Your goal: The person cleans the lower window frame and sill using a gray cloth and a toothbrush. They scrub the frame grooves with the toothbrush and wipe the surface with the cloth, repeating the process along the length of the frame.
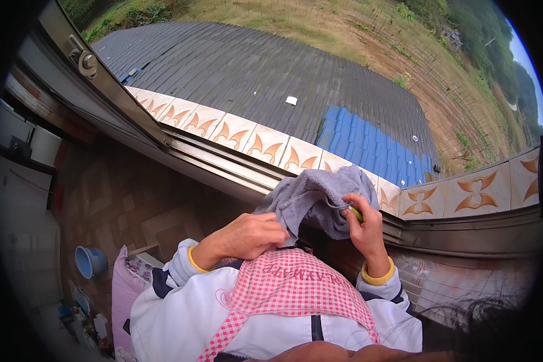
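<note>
A grey terry cloth hangs bunched between my hands, above the window sill and in front of my chest. My left hand pinches its lower left edge, knuckles up. At the cloth's right side, my right hand grips a small yellow-green object between thumb and fingers; most of it is hidden, so its kind is unclear. A thin grey edge or cord of the cloth runs to those fingertips. Just below lies the bib of a pink checked apron bearing writing.
A metal window track and a patterned tile ledge border the opening. Left is a window frame with a latch. Outside spreads a dark tiled roof with a blue section. A blue bucket stands on the floor.
</note>
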Tool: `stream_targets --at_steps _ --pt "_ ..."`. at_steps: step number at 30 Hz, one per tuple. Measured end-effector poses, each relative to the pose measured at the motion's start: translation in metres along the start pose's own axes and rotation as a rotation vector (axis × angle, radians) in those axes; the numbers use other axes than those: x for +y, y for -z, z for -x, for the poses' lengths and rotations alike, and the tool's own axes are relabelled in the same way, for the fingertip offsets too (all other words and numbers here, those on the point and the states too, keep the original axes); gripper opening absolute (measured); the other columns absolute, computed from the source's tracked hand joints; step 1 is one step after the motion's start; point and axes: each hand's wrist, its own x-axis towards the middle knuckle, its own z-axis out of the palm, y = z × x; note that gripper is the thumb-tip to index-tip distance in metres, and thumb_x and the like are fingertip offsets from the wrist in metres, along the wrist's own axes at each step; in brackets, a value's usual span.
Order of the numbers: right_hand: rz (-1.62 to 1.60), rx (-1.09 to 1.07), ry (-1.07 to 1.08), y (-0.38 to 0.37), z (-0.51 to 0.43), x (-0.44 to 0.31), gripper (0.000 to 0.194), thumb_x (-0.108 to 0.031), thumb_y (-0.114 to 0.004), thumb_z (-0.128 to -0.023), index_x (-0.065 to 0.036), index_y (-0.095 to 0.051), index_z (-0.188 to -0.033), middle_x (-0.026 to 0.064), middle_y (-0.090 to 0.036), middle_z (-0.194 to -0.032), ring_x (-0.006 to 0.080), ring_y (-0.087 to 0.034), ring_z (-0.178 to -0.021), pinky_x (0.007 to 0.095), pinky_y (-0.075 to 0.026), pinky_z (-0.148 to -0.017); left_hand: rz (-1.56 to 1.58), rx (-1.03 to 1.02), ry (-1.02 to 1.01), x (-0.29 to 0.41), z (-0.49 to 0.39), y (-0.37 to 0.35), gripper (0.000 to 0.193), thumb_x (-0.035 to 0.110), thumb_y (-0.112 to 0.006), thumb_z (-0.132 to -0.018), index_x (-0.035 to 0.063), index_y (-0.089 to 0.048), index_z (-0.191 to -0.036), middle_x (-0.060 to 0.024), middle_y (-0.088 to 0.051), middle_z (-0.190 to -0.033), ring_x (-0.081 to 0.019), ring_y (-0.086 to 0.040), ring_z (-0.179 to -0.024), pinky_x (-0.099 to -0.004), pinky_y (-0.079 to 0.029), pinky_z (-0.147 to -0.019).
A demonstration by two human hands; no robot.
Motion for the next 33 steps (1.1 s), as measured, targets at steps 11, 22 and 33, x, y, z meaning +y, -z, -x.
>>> stream_targets --at_steps 11,22,33 --pt "0.314 -0.034 0.293 -0.034 -0.036 -0.021 0.028 -0.005 -0.075 -0.087 -0.012 -0.075 -0.115 0.0116 -0.06 -0.073 0.033 -0.063 -0.063 0.0418 -0.049 -0.056 0.516 0.488 0.089 0.0 0.028 0.014 0.023 -0.015 -0.065 -0.075 0.0027 -0.069 -0.089 -0.0206 -0.075 -0.112 -0.027 -0.071 -0.088 -0.034 -0.056 -0.074" --pt "0.668 -0.11 0.239 -0.067 -0.039 -0.033 0.03 -0.015 -0.074 -0.091 -0.017 -0.075 -0.121 0.0117 -0.06 -0.072 0.0342 -0.064 -0.062 0.0456 -0.048 -0.054 0.125 0.25 0.119 -0.019 0.051 -0.008 0.016 -0.003 -0.067 -0.077 0.006 -0.064 -0.09 -0.0042 -0.072 -0.105 -0.0265 -0.064 -0.086 -0.037 -0.054 -0.071" --pt "-0.336 -0.552 -0.538 -0.047 -0.049 -0.008 0.029 -0.024 -0.063 -0.107 -0.001 -0.069 -0.123 -0.0016 -0.057 -0.068 0.0048 -0.046 -0.055 0.0238 -0.035 -0.049 0.974 1.085 0.356 -0.039 0.054 0.051 0.016 -0.004 -0.065 -0.097 0.002 -0.056 -0.109 -0.0057 -0.07 -0.102 -0.007 -0.064 -0.094 -0.0217 -0.052 -0.086"
